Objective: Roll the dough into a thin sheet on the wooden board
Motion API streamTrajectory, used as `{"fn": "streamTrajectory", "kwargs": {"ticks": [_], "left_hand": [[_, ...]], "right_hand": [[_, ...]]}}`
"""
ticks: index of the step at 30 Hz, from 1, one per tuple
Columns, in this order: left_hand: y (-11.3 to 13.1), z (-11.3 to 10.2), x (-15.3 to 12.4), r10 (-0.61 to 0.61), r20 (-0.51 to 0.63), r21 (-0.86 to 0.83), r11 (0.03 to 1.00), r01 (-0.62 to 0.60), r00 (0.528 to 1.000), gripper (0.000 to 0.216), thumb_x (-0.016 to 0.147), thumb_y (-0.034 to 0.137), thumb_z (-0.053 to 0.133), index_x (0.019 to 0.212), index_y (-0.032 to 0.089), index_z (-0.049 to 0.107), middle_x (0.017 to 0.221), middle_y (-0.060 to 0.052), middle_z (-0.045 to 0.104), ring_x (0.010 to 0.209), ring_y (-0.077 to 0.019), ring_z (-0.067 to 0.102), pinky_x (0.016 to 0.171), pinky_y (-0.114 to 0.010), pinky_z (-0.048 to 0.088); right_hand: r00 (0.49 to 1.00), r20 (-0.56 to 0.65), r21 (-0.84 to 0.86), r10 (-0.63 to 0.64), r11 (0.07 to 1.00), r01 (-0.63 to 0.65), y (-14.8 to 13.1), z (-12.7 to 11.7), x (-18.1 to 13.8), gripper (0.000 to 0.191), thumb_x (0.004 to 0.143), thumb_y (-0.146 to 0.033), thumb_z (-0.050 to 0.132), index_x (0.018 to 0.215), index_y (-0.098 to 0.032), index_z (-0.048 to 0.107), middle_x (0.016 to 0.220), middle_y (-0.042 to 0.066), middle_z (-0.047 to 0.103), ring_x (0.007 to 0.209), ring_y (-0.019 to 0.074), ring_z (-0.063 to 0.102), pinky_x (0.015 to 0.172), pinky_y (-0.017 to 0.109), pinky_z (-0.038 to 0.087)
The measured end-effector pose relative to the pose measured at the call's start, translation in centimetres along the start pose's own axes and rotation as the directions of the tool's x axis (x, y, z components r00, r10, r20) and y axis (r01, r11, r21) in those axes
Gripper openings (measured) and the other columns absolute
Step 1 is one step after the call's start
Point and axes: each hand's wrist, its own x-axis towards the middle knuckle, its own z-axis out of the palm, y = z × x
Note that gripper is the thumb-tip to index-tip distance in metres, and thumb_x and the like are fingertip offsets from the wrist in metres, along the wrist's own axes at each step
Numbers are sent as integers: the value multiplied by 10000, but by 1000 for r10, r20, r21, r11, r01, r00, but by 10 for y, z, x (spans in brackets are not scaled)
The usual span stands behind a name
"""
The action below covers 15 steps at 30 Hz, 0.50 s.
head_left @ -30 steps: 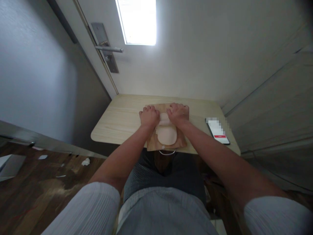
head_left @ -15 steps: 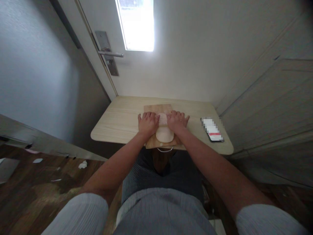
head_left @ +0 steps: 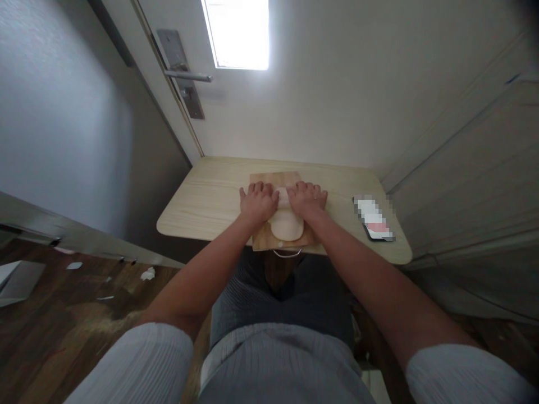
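Observation:
A flat oval of pale dough lies on a brown wooden board at the near edge of a light wooden table. Across the far end of the dough sits a pale cylinder, seemingly a rolling pin. My left hand presses on its left end with the fingers curled over it. My right hand does the same on the right end. The two hands nearly touch and hide most of the pin.
A phone with a lit screen lies on the table's right side. A white door with a metal handle stands behind the table. Paper scraps litter the dark wood floor at left. A cabinet front rises at right.
Both hands and the pin have moved a little back and forth over the dough's far end. The head camera has shifted, so the whole scene moves slightly in the picture.

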Motion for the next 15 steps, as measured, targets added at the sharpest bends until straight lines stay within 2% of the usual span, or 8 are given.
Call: {"fn": "streamTrajectory", "kwargs": {"ticks": [6, 15], "left_hand": [[-3, 0, 14, 1, 56, 9, 1000, -2, 998, 466, 1043, 482, 253, 1297, 271, 582, 1402, -125, 573, 1316, -335, 466, 1113, -600, 296], [-8, 6, 31, 29, 52, 20, 999, -30, 998, 470, 1042, 455, 252, 1364, 262, 536, 1439, -135, 546, 1322, -337, 456, 1093, -595, 326]], "right_hand": [[998, 60, 1, -7, 1000, 6, 0, 4, 14, 530, 1009, -548, 354, 1296, -194, 625, 1314, 163, 645, 1218, 351, 542, 1011, 532, 384], [994, 112, -3, 10, 1000, -10, -3, 5, 31, 593, 1020, -569, 292, 1369, -181, 573, 1376, 183, 601, 1253, 350, 523, 1040, 550, 373]]}}
